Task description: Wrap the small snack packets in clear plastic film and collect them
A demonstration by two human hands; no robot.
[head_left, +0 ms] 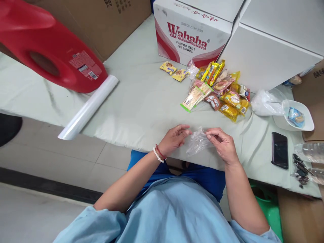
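A crumpled clear plastic bag [198, 143] hangs just over the table's front edge, in front of my body. My right hand [224, 145] pinches its upper right side between thumb and fingers. Close to the bag's left side is my left hand [174, 139], its fingers loosely bent and apart, with nothing visible in them. Beyond both hands lies a pile of wrapped snacks, among them white-and-green cracker packets [193, 98] and yellow-wrapped cakes [229, 110]. Two small yellow packets [168, 68] lie at the pile's left.
A white roll [88, 108] overhangs the front edge at left, beside a red jug [60, 50]. A Wahaha carton [189, 37] stands behind the snacks. To the right are a white bowl [307, 118] holding a blue packet, a phone [279, 150] and plastic bottles [311, 152].
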